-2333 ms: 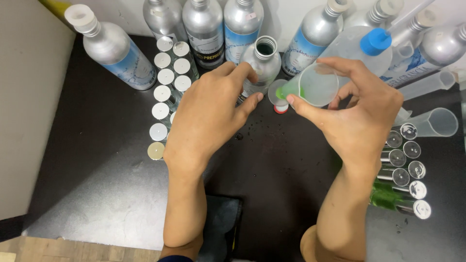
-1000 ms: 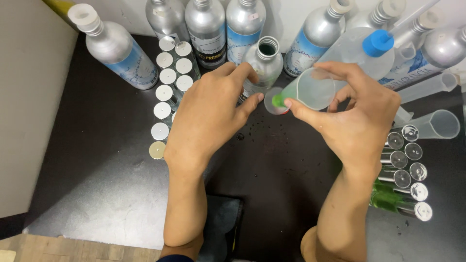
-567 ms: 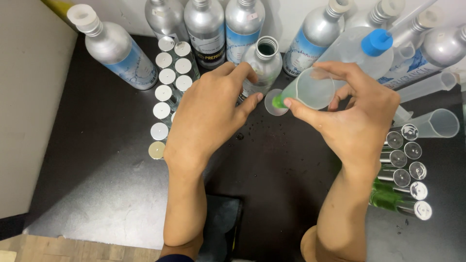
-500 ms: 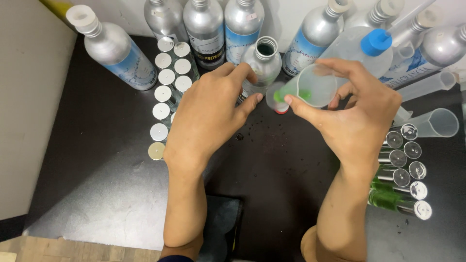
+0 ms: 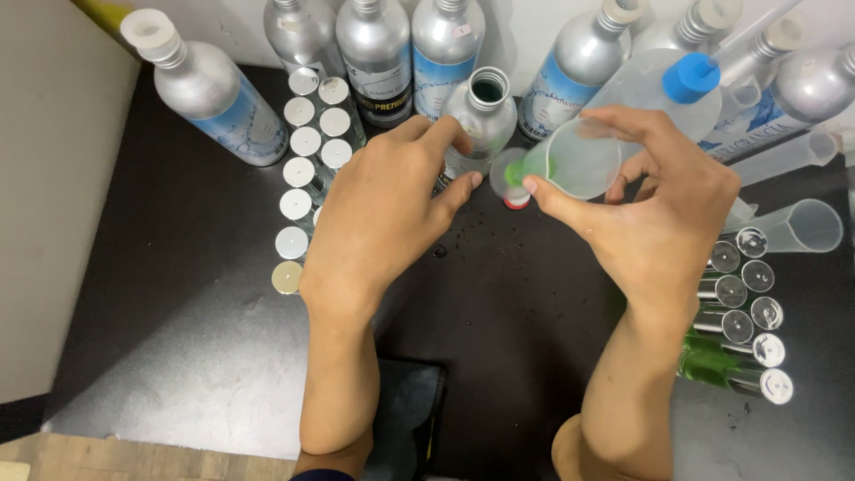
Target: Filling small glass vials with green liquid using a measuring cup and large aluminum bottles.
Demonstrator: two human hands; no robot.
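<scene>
Tilting a clear measuring cup (image 5: 581, 158) with a little green liquid (image 5: 517, 169) at its low end, the right hand (image 5: 655, 209) pinches it between thumb and fingers (image 5: 545, 193), just right of the open silver bottle (image 5: 482, 118). The left hand (image 5: 383, 214) curls around that bottle's lower body. Left of the bottle stand capped vials (image 5: 307, 142) in rows on the black bench (image 5: 178, 294).

Left hand (image 5: 378, 209) grips the open silver bottle (image 5: 481, 120) standing upright on the black bench (image 5: 178, 294). Right hand (image 5: 655, 209) holds a clear cup (image 5: 579, 158) tilted toward the bottle; green liquid (image 5: 517, 171) sits at its lower end. Capped vials (image 5: 307, 142) stand left of the bottle.
</scene>
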